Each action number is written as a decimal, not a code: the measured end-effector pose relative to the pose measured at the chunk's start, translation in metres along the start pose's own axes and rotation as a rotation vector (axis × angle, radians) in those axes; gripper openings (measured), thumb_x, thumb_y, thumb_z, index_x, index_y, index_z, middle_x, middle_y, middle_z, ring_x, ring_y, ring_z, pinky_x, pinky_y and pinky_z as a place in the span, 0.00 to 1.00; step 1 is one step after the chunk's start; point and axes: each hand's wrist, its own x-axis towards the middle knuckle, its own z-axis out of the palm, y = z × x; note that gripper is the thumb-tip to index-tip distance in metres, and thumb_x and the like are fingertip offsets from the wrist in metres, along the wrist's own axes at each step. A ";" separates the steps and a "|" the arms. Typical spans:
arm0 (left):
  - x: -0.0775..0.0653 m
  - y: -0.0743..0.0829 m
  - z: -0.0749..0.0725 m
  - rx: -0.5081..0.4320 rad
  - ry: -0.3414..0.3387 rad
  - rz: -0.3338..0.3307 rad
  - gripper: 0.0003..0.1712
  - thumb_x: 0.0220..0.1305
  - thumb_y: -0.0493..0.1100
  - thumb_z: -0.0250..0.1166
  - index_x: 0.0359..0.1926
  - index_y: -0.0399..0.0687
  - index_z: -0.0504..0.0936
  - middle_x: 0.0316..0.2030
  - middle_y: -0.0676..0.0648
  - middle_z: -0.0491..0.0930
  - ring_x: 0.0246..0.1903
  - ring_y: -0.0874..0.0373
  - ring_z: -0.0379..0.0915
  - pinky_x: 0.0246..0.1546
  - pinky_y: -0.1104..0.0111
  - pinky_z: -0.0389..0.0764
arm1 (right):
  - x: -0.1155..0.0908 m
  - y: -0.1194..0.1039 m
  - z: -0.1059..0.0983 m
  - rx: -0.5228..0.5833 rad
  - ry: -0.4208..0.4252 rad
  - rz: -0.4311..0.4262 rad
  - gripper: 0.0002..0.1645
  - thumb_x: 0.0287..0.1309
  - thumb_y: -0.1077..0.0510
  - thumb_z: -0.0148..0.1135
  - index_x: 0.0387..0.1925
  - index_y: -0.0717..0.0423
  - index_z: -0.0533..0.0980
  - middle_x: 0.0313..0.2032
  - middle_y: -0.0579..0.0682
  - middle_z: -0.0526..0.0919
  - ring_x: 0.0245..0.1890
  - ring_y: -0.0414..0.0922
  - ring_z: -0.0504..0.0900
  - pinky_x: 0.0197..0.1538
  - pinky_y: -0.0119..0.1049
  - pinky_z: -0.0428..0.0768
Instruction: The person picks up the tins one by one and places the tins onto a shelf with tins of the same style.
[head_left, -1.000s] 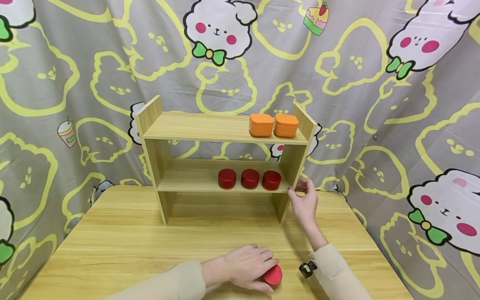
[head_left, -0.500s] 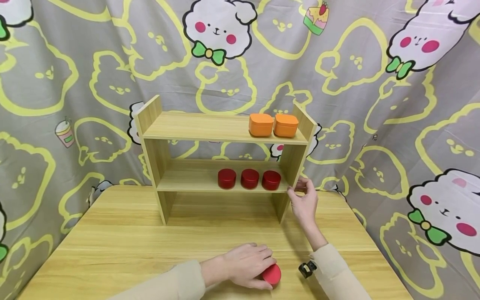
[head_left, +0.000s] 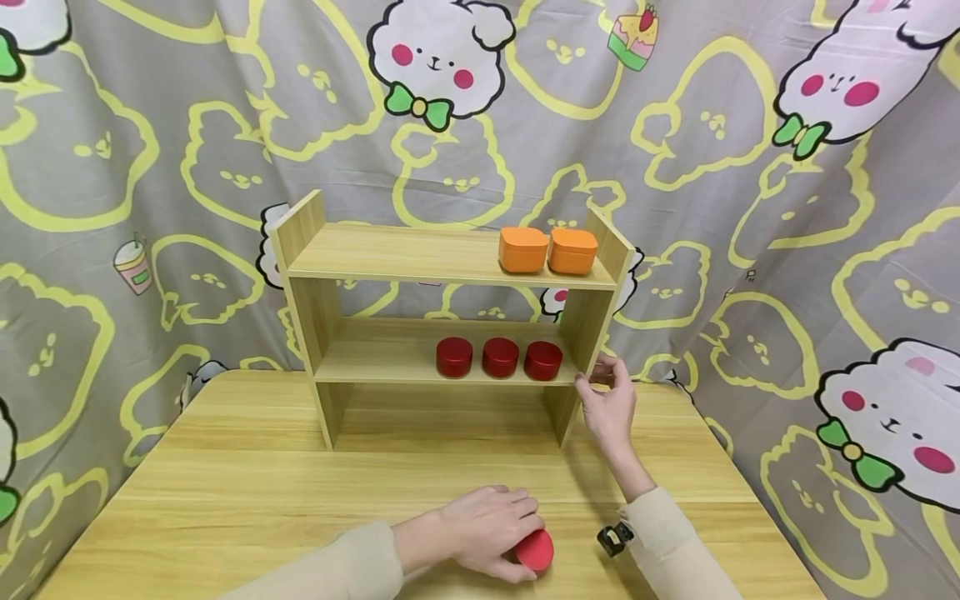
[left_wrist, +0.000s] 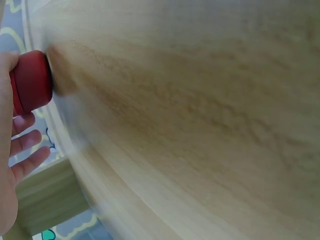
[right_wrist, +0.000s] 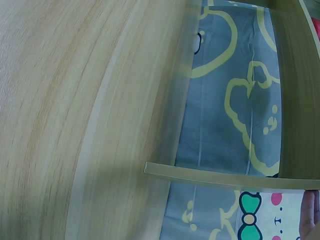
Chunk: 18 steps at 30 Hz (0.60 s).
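Note:
My left hand (head_left: pixel 491 533) holds a round red tin (head_left: pixel 535 551) between thumb and fingers, low at the front of the table. In the left wrist view the same red tin (left_wrist: pixel 34 81) shows from the side, close over the wood, with the other fingers spread below it. My right hand (head_left: pixel 609 400) grips the right side panel of a wooden shelf (head_left: pixel 450 379), thumb at the front edge near the middle board. Only a bit of that hand (right_wrist: pixel 311 215) shows in the right wrist view, at the panel.
Three dark red tins (head_left: pixel 500 357) stand in a row on the middle board, toward the right. Two orange tins (head_left: pixel 548 252) sit on the top board's right end. The wooden table (head_left: pixel 247 467) reaches a patterned curtain (head_left: pixel 315 100) behind. A black wrist camera (head_left: pixel 615 538) is on the right sleeve.
My left hand has shifted slightly left along the table with the red tin in its grasp. The right hand stays at the shelf's side panel, and the shelf has not moved.

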 end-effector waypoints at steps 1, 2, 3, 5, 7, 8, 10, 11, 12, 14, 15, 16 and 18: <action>-0.001 0.000 0.000 0.000 0.002 0.000 0.29 0.69 0.75 0.55 0.51 0.61 0.81 0.40 0.62 0.77 0.40 0.70 0.71 0.35 0.81 0.73 | -0.001 -0.005 -0.001 0.002 -0.003 -0.002 0.20 0.56 0.77 0.63 0.52 0.76 0.76 0.39 0.70 0.80 0.34 0.33 0.78 0.35 0.16 0.80; -0.002 -0.001 0.000 0.001 0.004 -0.001 0.29 0.69 0.75 0.56 0.51 0.61 0.81 0.40 0.62 0.77 0.40 0.70 0.72 0.36 0.81 0.73 | -0.002 -0.009 -0.001 0.000 -0.007 -0.007 0.20 0.56 0.77 0.63 0.52 0.77 0.76 0.39 0.70 0.80 0.33 0.33 0.78 0.35 0.16 0.80; -0.003 -0.001 -0.001 0.002 0.006 -0.003 0.29 0.69 0.75 0.56 0.51 0.61 0.81 0.40 0.62 0.77 0.40 0.70 0.72 0.36 0.81 0.73 | -0.003 -0.012 -0.002 -0.003 -0.009 -0.011 0.20 0.56 0.77 0.63 0.52 0.77 0.76 0.39 0.69 0.80 0.33 0.33 0.78 0.35 0.16 0.80; -0.005 -0.003 -0.001 0.005 0.015 -0.005 0.29 0.68 0.75 0.57 0.51 0.60 0.82 0.40 0.62 0.77 0.41 0.70 0.73 0.36 0.81 0.74 | -0.005 -0.017 -0.002 -0.006 -0.014 -0.011 0.19 0.56 0.76 0.63 0.51 0.76 0.76 0.39 0.68 0.81 0.33 0.31 0.78 0.35 0.16 0.80; -0.008 -0.004 -0.001 0.004 0.024 -0.007 0.29 0.68 0.75 0.58 0.50 0.60 0.82 0.40 0.62 0.77 0.41 0.70 0.73 0.36 0.81 0.75 | -0.006 -0.018 -0.002 -0.010 -0.015 -0.011 0.19 0.56 0.76 0.63 0.52 0.76 0.76 0.39 0.67 0.81 0.33 0.30 0.77 0.36 0.15 0.80; -0.009 -0.005 -0.001 0.003 0.031 -0.009 0.29 0.68 0.75 0.58 0.50 0.60 0.82 0.40 0.61 0.77 0.41 0.70 0.73 0.36 0.81 0.75 | -0.006 -0.018 -0.003 -0.009 -0.015 -0.011 0.19 0.56 0.76 0.63 0.51 0.76 0.76 0.39 0.68 0.81 0.33 0.30 0.77 0.35 0.15 0.80; -0.011 -0.007 -0.001 -0.001 0.043 -0.013 0.29 0.67 0.75 0.58 0.49 0.60 0.81 0.39 0.61 0.77 0.41 0.70 0.73 0.36 0.81 0.74 | -0.006 -0.018 -0.003 -0.003 -0.014 -0.001 0.19 0.56 0.76 0.63 0.52 0.75 0.76 0.40 0.69 0.80 0.34 0.31 0.78 0.36 0.15 0.80; -0.013 -0.008 -0.001 -0.004 0.048 -0.016 0.29 0.67 0.75 0.59 0.49 0.60 0.81 0.39 0.61 0.77 0.41 0.70 0.73 0.35 0.81 0.74 | -0.005 -0.017 -0.002 0.000 -0.013 0.003 0.19 0.56 0.77 0.63 0.52 0.75 0.76 0.40 0.70 0.80 0.34 0.32 0.78 0.36 0.15 0.80; -0.014 -0.009 -0.001 -0.009 0.053 -0.020 0.28 0.67 0.75 0.59 0.49 0.60 0.81 0.39 0.61 0.76 0.40 0.70 0.72 0.35 0.81 0.73 | -0.005 -0.017 -0.002 0.001 -0.012 0.006 0.19 0.56 0.77 0.63 0.52 0.75 0.76 0.40 0.70 0.80 0.34 0.32 0.78 0.36 0.14 0.80; -0.017 -0.011 -0.001 -0.010 0.064 -0.027 0.28 0.66 0.74 0.60 0.49 0.59 0.81 0.38 0.61 0.76 0.39 0.70 0.72 0.35 0.82 0.72 | -0.004 -0.015 -0.002 0.004 -0.011 0.012 0.19 0.57 0.77 0.63 0.52 0.75 0.76 0.40 0.71 0.80 0.34 0.33 0.78 0.36 0.14 0.79; -0.018 -0.012 -0.001 -0.011 0.068 -0.030 0.28 0.66 0.74 0.60 0.49 0.59 0.81 0.38 0.61 0.76 0.39 0.70 0.71 0.35 0.81 0.72 | -0.004 -0.014 -0.002 0.003 -0.011 0.013 0.19 0.57 0.77 0.63 0.52 0.75 0.76 0.41 0.71 0.80 0.34 0.33 0.78 0.36 0.14 0.79; -0.020 -0.012 -0.001 -0.011 0.074 -0.032 0.28 0.66 0.74 0.61 0.49 0.59 0.81 0.38 0.61 0.76 0.38 0.70 0.71 0.35 0.81 0.72 | -0.004 -0.013 -0.002 0.001 -0.011 0.012 0.19 0.57 0.77 0.63 0.52 0.75 0.76 0.41 0.71 0.80 0.34 0.32 0.78 0.36 0.14 0.79; -0.022 -0.014 -0.001 -0.011 0.085 -0.035 0.29 0.65 0.74 0.61 0.49 0.59 0.81 0.38 0.61 0.76 0.38 0.70 0.71 0.35 0.81 0.73 | -0.004 -0.013 -0.001 -0.004 -0.009 0.005 0.19 0.56 0.76 0.63 0.52 0.75 0.76 0.40 0.71 0.80 0.34 0.31 0.78 0.36 0.14 0.79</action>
